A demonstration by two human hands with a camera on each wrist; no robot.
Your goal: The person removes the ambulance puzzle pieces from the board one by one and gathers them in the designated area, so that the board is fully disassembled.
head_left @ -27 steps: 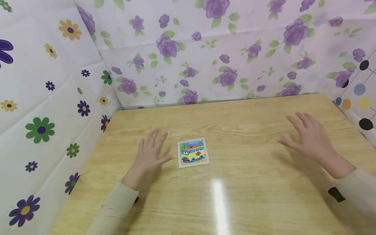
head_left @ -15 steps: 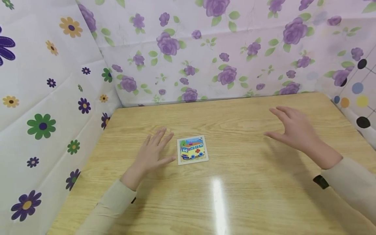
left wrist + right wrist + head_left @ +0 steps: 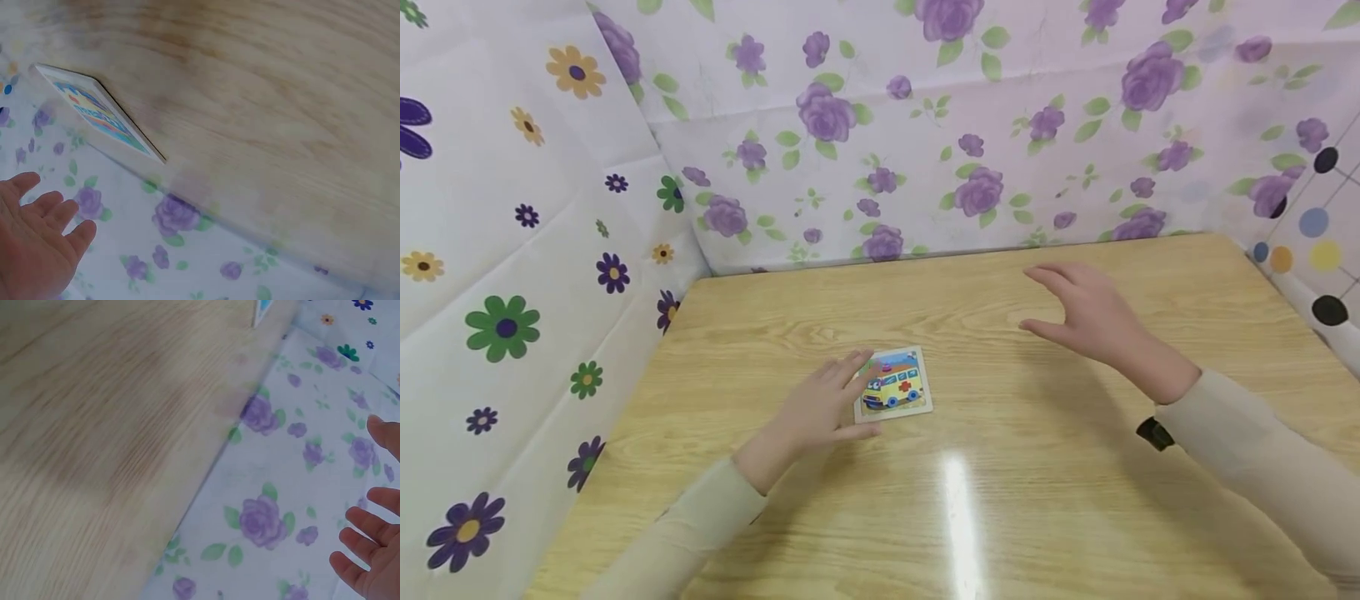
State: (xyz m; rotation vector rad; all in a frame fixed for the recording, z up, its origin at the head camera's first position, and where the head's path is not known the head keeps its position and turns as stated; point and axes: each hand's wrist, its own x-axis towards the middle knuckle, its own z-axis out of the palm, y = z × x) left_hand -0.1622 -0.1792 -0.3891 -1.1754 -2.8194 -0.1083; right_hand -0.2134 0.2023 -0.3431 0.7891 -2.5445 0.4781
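A small square picture puzzle with a white border and a yellow ambulance lies flat on the wooden table. My left hand reaches over its left edge, fingers spread and holding nothing; its fingertips overlap the picture in the head view. In the left wrist view, the puzzle shows apart from that hand. Off to the puzzle's right, my right hand hovers above the table with thumb and fingers apart, nothing between them. Only a corner of the puzzle shows in the right wrist view.
The wooden table meets a white cloth with purple roses at the back. A flower-printed cloth hangs along the left side, and a dotted cloth stands at the right. A black strap is at the right sleeve.
My left hand has moved right, from beside the puzzle to over its left edge. My right hand has travelled left toward the puzzle. The puzzle stays where it was.
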